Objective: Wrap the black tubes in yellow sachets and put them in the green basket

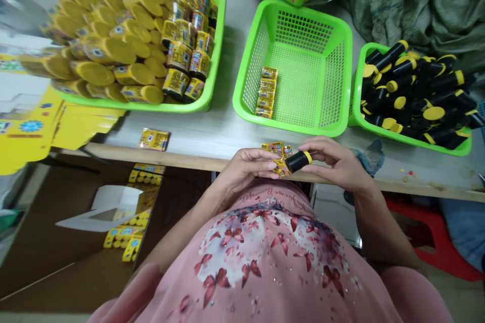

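Left hand (252, 164) fingers pinching a printed yellow wrapper (281, 167) at the black tube's (297, 161) end; right hand (337, 164) fingers pinching its yellow-rimmed end, by the surface's (212, 139) front edge; skewed pushing could crease the wrapper; slack pinching could drop the tube.
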Available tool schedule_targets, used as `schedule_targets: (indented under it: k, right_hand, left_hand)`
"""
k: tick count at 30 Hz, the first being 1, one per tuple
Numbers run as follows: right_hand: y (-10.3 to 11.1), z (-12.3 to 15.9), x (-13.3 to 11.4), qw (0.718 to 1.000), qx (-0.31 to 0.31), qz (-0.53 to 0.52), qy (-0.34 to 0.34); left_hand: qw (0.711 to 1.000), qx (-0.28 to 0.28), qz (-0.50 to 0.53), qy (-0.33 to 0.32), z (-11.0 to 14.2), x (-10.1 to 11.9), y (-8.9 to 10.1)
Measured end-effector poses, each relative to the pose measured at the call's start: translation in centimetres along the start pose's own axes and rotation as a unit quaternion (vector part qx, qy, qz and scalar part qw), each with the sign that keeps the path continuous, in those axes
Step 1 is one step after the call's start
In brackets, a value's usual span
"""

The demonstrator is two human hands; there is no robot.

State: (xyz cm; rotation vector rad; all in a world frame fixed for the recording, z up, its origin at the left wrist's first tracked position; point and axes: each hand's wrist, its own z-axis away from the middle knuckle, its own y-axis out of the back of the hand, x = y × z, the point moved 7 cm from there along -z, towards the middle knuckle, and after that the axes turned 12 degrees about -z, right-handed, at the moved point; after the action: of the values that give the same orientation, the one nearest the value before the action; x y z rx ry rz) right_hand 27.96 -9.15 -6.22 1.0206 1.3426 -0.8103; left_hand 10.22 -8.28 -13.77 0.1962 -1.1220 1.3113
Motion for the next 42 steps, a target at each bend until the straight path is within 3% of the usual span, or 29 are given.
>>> schedule_targets:
  k: [6,16,24,33,38,42]
  right_hand:
    - [-0.8,-0.2,-0.6,0.998,0.004,0.066,0.015]
    - [-1.5,-0.3,-1.7,0.988,0.002,0.147,0.056]
    - [-3.0,-0.2,-2.4,0.967,-0.034,0.231,0.101]
    - [-5.1,1.2,0.0,0.953,0.027,0.274,0.126]
    - [-6.0,1.3,0.8,0.932,0.118,0.319,0.126]
    - [-5.9,1.2,1.0,0.947,0.151,0.256,0.120]
  left_hand:
    - [1.000,-0.008,0.004,-0.008,-0.2,0.0,-0.8]
    - [0.992,0.057,-0.087,-0.064,0.3,0.8,-0.6]
    - [0.995,0.024,-0.071,-0.067,-0.2,0.9,-1.0]
    - [0.996,0.033,-0.003,-0.078,-1.2,0.9,-0.8]
    - [0.995,0.040,-0.017,-0.091,-1.6,0.4,-1.0]
    - [0.996,0.033,-0.011,-0.084,-1.5,0.1,-1.2]
